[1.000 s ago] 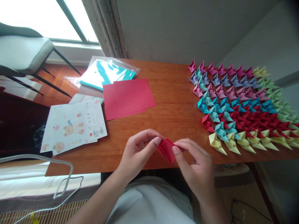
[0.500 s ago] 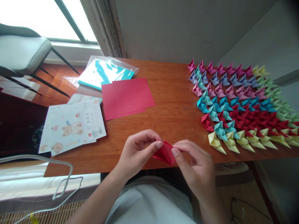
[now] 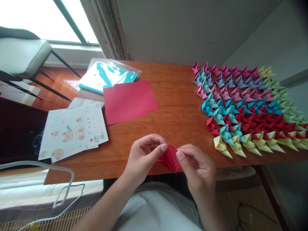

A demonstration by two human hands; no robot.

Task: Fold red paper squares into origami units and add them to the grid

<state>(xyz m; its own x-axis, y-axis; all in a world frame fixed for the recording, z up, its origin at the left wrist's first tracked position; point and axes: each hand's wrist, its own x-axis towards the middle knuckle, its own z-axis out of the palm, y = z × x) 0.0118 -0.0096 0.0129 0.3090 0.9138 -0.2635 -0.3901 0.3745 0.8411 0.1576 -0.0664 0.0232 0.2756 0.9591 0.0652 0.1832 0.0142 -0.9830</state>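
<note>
A small piece of folded red paper (image 3: 171, 158) is held up between both hands, just over the table's near edge. My left hand (image 3: 145, 157) pinches its upper left side between thumb and fingers. On the right side, my right hand (image 3: 197, 165) grips it the same way. The paper has several layers, spread a little apart at the lower left, and its point faces down toward my body. Fingertips cover part of its sides. Flat sheets of red paper (image 3: 131, 99) lie on the table beyond my left hand.
Rows of folded paper figures (image 3: 237, 109) in several colours fill the table's right side. At the left lie printed bear sheets (image 3: 75, 131) and a clear packet of turquoise paper (image 3: 108, 75). A white cable (image 3: 69, 186) hangs by the lower left corner. A chair (image 3: 24, 54) stands beyond.
The folded paper has tilted slightly, and its lower layers show more open. Both hands keep their pinch on it, with the right hand drawn slightly left. The whole view has shifted a little.
</note>
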